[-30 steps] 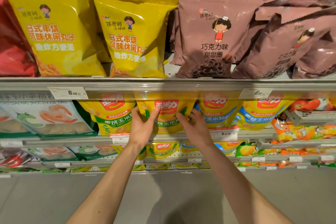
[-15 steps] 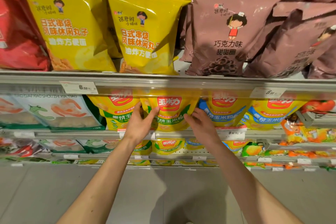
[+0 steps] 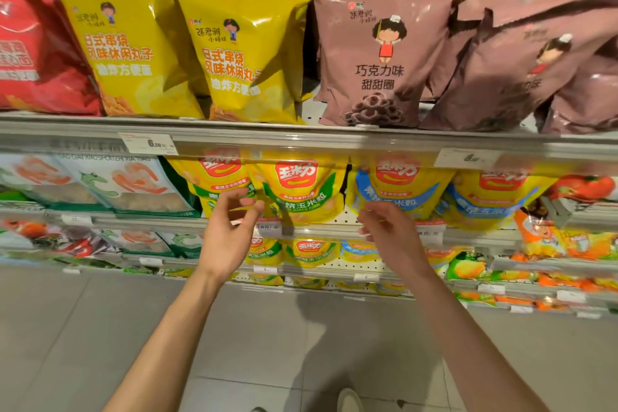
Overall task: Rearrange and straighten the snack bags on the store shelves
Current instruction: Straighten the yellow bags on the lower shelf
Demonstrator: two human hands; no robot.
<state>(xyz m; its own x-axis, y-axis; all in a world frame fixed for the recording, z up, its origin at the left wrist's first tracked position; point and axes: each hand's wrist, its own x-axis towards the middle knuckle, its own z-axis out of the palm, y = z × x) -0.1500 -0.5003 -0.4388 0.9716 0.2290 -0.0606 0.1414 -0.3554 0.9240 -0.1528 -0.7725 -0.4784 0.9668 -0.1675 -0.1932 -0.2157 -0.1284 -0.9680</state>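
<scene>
A yellow corn snack bag with a green band (image 3: 302,192) stands upright on the second shelf, under the top shelf's rail. My left hand (image 3: 229,237) hovers just left of it, fingers loosely curled, holding nothing. My right hand (image 3: 389,231) hangs to the bag's right, in front of a yellow bag with a blue band (image 3: 398,191), fingers relaxed and holding nothing. Neither hand plainly touches a bag. Another green-banded corn bag (image 3: 217,177) stands behind my left fingers.
On the top shelf (image 3: 301,139) stand yellow bags (image 3: 240,53), brown chocolate-ring bags (image 3: 378,50), some leaning at the right, and a red bag (image 3: 36,53). Shrimp-cracker bags (image 3: 133,184) fill the left of the second shelf. Lower shelves hold more small bags; grey floor tiles (image 3: 301,344) lie below.
Both hands have let go of the green-banded corn bag's sides and drawn back toward me, the right hand shifting rightward. The view has moved closer to the shelves.
</scene>
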